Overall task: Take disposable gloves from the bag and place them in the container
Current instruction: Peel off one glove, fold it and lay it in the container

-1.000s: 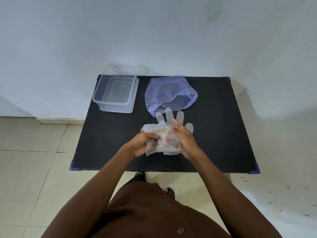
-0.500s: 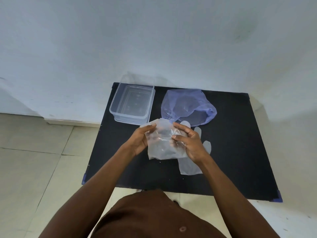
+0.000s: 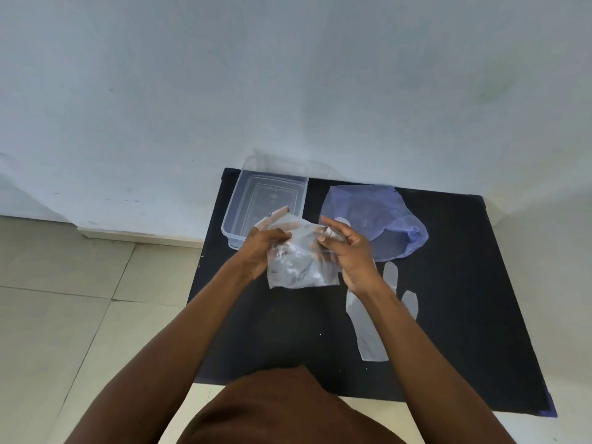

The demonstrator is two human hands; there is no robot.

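A: Over the middle of the black table [image 3: 455, 283], what has changed in the last second?

B: The crumpled clear glove [image 3: 299, 261] has come up off the table and now hangs between both hands, where a second ago it was being gathered low against the top. The left hand [image 3: 261, 249] has its fingers [image 3: 282, 234] closed on the glove's upper left edge; the right hand [image 3: 347, 251] pinches the upper right edge with thumb and forefinger, its other fingers spread loose.

A: And the rest?

B: A second glove [image 3: 368, 328] lies flat on the table at about 5 o'clock from the held one, partly under the right forearm. The purple bag [image 3: 384, 219] sits at 2 o'clock, just beyond the right hand. The clear plastic container [image 3: 256, 193] is at 11 o'clock, right behind the left hand, with no glove in it that I can see.

A: So what does that mean for the task?

B: I'd judge the first glove is bundled and close to its drop; the flat one has yet to follow.

A: Any writing or brand?

B: None readable. Faint embossed marks show on the container's base, too small to make out.
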